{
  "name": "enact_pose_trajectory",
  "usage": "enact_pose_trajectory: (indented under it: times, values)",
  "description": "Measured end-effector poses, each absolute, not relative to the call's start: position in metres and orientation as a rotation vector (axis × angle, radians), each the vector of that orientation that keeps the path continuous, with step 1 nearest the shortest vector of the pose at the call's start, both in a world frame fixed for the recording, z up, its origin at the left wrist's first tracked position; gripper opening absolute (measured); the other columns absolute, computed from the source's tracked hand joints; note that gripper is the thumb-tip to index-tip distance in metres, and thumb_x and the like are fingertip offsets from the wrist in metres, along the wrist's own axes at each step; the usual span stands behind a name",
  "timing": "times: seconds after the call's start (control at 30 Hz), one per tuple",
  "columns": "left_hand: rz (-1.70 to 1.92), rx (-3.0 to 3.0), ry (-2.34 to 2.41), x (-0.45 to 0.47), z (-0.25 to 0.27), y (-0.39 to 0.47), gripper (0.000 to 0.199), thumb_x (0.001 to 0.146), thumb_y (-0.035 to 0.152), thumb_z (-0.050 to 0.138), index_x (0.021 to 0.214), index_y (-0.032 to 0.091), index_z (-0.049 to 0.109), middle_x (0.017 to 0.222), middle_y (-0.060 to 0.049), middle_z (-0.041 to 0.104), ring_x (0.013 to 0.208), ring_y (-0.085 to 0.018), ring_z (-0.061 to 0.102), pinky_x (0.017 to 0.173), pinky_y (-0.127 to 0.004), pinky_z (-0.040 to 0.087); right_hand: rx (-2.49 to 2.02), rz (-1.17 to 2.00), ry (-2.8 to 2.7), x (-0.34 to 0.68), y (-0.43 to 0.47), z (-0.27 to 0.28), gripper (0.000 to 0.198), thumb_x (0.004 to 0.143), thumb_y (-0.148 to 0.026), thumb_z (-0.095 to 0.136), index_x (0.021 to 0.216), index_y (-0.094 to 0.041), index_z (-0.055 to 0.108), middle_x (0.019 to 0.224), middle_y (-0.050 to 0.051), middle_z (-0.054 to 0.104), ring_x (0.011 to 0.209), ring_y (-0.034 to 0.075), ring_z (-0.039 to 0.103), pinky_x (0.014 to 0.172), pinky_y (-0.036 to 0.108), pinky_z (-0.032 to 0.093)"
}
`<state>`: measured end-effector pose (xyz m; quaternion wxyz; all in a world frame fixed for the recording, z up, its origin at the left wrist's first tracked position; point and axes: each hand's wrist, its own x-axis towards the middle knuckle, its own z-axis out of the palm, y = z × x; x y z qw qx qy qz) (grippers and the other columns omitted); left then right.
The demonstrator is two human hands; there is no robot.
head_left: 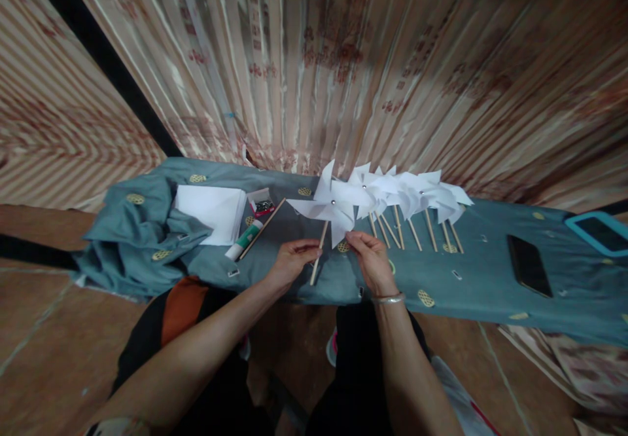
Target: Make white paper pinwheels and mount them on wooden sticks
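1. Pinwheel [321, 209]: white paper on a wooden stick [316, 269], with a round pin head at its centre. It is above the middle stretch of the surface [475, 292], its paper blades toward the far edge and the stick's lower end toward the near edge. The stick leans slightly, its top to the right.
2. Left hand [294, 262]: grasping the stick between thumb and fingers, below the blades, over the near half of the surface.
3. Right hand [371, 259]: its fingertips are at the edge of the lowest blade; I cannot tell whether they pinch the paper or only touch it. A bracelet [389, 299] circles the wrist.
4. Other pinwheels [392, 194]: just right of the held one, a row of overlapping white blades along the far edge, their sticks slanting toward the near edge.
5. Paper [210, 212]: a white stack near the left end, a fold of cloth [189, 233] over its near corner.
6. Pin box [261, 205]: open, right of the paper, toward the far edge, with small dark items inside.
7. Glue stick [244, 240]: between the paper and a loose stick [262, 228], both slanting toward the near edge.
8. Phone [528, 266]: dark, toward the right end; a blue-rimmed device [574, 222] lies farther right.
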<state>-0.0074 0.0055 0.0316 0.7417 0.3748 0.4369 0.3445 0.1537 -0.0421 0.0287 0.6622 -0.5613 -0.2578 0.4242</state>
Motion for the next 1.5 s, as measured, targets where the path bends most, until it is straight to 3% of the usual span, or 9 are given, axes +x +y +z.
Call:
enact_pose_trajectory:
  times: [0.43,1.07,1.2,1.37,1.5]
  values:
    - [0.765,0.858,0.936,-0.007,0.029,0.006,0.035,0.043,0.030,0.088,0.073,0.015,0.077,0.067,-0.003,0.071,0.061,-0.012,0.057,0.065,-0.026,0.047,-1.287,1.005,-0.661,0.143,-0.042,0.032,0.029,0.061,-0.044,0.081,0.055,-0.021,0.063,0.056,-0.005,0.053,0.058,0.011,0.042,0.062,0.028,0.034]
    - [0.762,0.834,0.897,-0.006,0.026,0.005,0.034,0.043,0.029,0.088,0.072,0.016,0.077,0.069,-0.003,0.073,0.064,-0.014,0.060,0.071,-0.028,0.047,-1.285,1.067,-0.676,0.131,-0.039,0.036,0.028,0.056,-0.047,0.084,0.063,-0.022,0.073,0.064,-0.003,0.067,0.062,0.012,0.052,0.069,0.028,0.042]
    - [0.751,0.842,0.917,-0.008,0.028,0.007,0.034,0.044,0.031,0.088,0.072,0.015,0.077,0.069,-0.004,0.072,0.063,-0.013,0.059,0.067,-0.026,0.046,-1.344,0.983,-0.736,0.137,-0.040,0.035,0.031,0.061,-0.051,0.081,0.059,-0.021,0.071,0.060,-0.004,0.064,0.060,0.011,0.050,0.067,0.027,0.040]
    - [0.750,0.829,0.938,-0.013,0.032,0.011,0.035,0.042,0.030,0.088,0.073,0.015,0.077,0.074,-0.006,0.073,0.067,-0.014,0.060,0.067,-0.025,0.046,-1.398,0.818,-0.605,0.161,-0.045,0.032,0.034,0.062,-0.054,0.080,0.060,-0.020,0.072,0.070,0.002,0.071,0.070,0.016,0.059,0.069,0.030,0.043]
    - [0.697,0.838,0.927,-0.017,0.035,0.009,0.035,0.042,0.030,0.088,0.072,0.016,0.078,0.072,-0.005,0.072,0.064,-0.012,0.058,0.066,-0.024,0.045,-1.416,0.603,-0.512,0.183,-0.047,0.028,0.031,0.062,-0.051,0.080,0.069,-0.021,0.074,0.072,0.001,0.072,0.072,0.016,0.061,0.070,0.030,0.044]
